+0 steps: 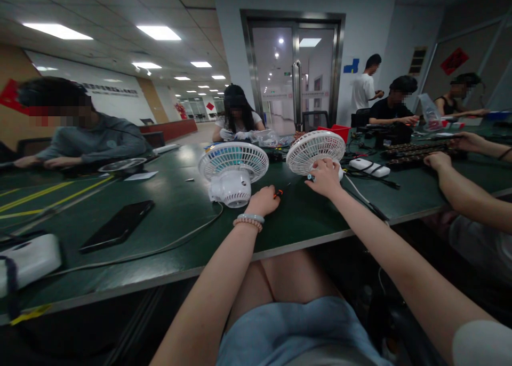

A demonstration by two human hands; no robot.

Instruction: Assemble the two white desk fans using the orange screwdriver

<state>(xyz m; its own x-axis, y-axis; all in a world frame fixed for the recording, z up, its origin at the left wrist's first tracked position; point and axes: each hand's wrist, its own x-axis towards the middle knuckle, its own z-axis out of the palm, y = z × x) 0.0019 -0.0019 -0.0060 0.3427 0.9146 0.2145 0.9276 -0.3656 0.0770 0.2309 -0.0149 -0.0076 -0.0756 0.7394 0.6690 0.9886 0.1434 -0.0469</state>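
Two small white desk fans stand on the dark green table [176,206]. My left hand [263,199] is closed round a small screwdriver [280,191] with an orange-and-black handle, just right of the left fan [233,173]. My right hand [326,177] grips the base of the right fan [315,151], fingers curled over it below the round grille. The left fan's grey cable [160,248] trails across the table towards the left.
A black phone [118,225] lies flat at the left, a white power bank [28,259] near the left edge. A white device [370,167] and cables lie right of the fans. A neighbour's arms [460,195] reach in at right. Other people sit around the table.
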